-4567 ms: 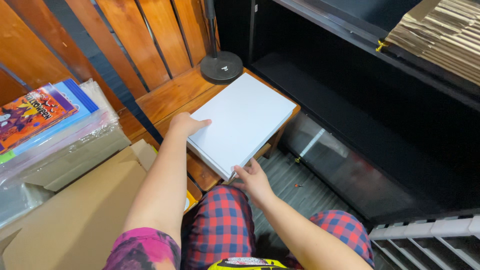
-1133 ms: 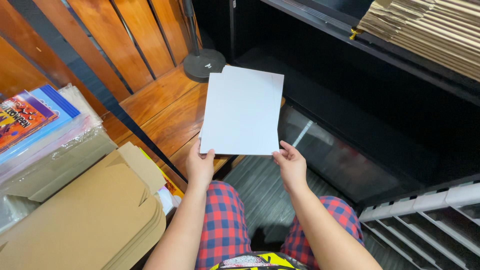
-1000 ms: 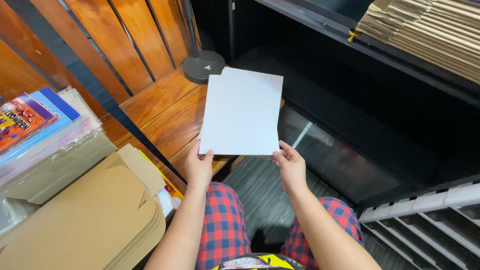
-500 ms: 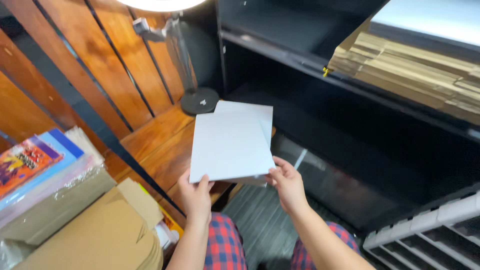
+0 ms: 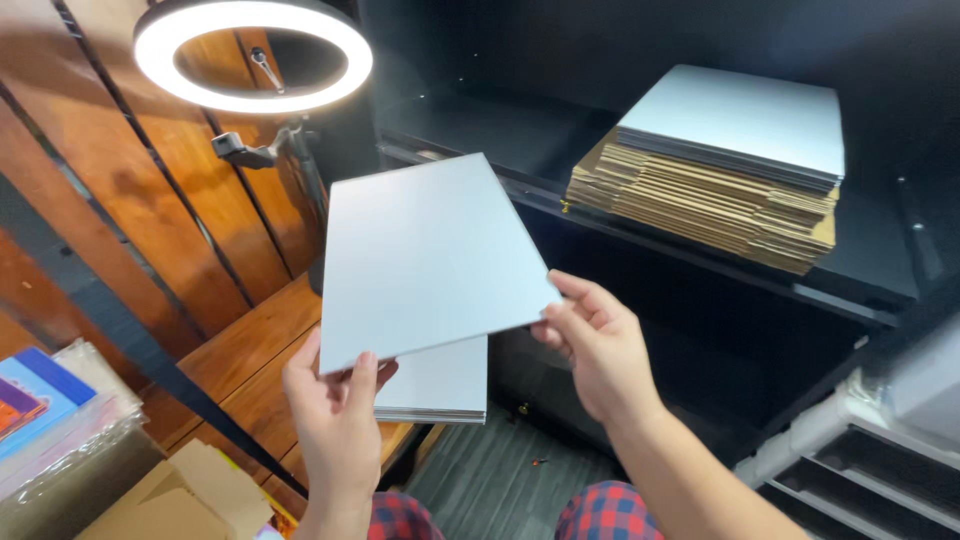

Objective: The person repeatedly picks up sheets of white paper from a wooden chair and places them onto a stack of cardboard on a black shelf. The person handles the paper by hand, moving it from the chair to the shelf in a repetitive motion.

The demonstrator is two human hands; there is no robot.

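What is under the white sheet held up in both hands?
Beneath the white sheet, a stack of white sheets rests on the wooden table. The held sheet hides most of the stack's top; only its near part shows.

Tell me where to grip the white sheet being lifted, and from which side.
Grip the white sheet at its near corners, from below, as the left hand and right hand do. It is thin, flat and wide, so a pinch at two edges probably keeps it level.

Both hands lift a white sheet [image 5: 425,255]: left hand [image 5: 335,400] pinches btm-left corner, right hand [image 5: 590,345] grips rt edge. White stack [image 5: 440,385] on wood desk [image 5: 245,365] beneath; ring light [image 5: 252,55] lit.
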